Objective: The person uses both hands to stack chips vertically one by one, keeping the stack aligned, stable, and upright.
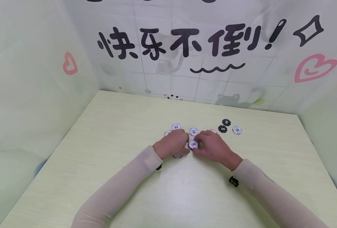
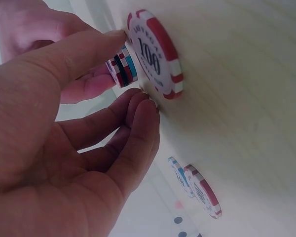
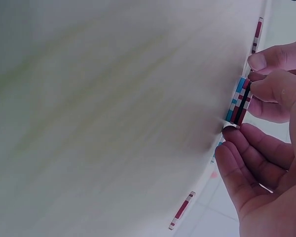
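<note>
A small stack of poker chips (image 1: 193, 145), its white top marked 100, stands between the two hands. My right hand (image 1: 214, 147) holds its edges between thumb and fingers; the right wrist view shows red, black and blue stripes on the stack's side (image 3: 240, 101). On the other side, my left hand (image 1: 172, 143) has its thumb and bent fingers spread beside the stack, with a gap between them; any touch on the stack is hard to make out. Close to the left thumb lies a red-and-white 100 chip (image 2: 153, 55), mostly covered by that hand in the head view.
White chips (image 1: 176, 126) lie beyond the left hand, and another white chip (image 1: 193, 131) is just past the stack. Farther right are two black chips (image 1: 226, 122) and a white chip (image 1: 237, 130). Printed cloth walls (image 1: 168, 82) border the pale tabletop (image 1: 123, 126).
</note>
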A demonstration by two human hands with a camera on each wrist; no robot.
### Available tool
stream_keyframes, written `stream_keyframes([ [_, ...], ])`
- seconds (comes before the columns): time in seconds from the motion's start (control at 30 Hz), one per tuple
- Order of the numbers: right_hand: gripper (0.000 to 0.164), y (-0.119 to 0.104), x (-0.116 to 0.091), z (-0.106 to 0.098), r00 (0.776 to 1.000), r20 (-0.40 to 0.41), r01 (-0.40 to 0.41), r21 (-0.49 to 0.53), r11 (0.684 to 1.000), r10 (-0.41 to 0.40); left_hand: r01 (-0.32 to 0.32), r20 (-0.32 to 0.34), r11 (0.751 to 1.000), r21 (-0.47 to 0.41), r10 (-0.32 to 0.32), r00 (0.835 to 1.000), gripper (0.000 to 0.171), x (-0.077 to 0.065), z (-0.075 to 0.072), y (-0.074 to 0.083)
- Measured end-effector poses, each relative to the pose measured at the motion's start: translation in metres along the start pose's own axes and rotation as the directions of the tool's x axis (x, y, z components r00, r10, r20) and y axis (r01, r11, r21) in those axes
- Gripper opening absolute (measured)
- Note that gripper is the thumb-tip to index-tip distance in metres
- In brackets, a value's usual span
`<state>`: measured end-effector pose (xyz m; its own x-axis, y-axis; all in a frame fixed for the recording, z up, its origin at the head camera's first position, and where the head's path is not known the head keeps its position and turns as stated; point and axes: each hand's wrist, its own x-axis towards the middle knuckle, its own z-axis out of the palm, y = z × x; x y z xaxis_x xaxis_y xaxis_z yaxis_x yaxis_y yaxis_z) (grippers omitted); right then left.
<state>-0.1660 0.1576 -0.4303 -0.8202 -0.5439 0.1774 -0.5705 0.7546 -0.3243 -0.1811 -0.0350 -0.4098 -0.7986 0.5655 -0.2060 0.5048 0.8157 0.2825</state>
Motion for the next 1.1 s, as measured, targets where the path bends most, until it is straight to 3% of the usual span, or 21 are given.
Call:
stream_keyframes([
  [0.2, 0.028, 0.003, -0.003, -0.003, 1.000, -0.009, -0.008, 0.006, 1.000, 0.008, 0.001, -0.003, 1.000, 0.004, -0.001, 1.000, 0.027, 0.000, 0.001, 0.000],
  [0.47, 0.036, 0.016, -0.010, -0.015, 0.995, 0.006, -0.099, -0.008, 0.995, 0.099, 0.017, 0.002, 1.000, 0.002, -0.017, 1.000, 0.028, -0.002, 0.001, 0.000],
  [0.8, 0.034, 0.046, -0.021, -0.029, 0.980, -0.025, -0.200, -0.025, 0.980, 0.199, 0.003, -0.002, 1.000, 0.004, -0.003, 1.000, 0.027, -0.004, 0.000, 0.000],
  [1.1, 0.034, 0.076, -0.031, -0.049, 0.952, -0.026, -0.306, -0.020, 0.952, 0.306, -0.006, -0.002, 1.000, 0.008, 0.006, 1.000, 0.026, -0.003, -0.001, 0.001],
])
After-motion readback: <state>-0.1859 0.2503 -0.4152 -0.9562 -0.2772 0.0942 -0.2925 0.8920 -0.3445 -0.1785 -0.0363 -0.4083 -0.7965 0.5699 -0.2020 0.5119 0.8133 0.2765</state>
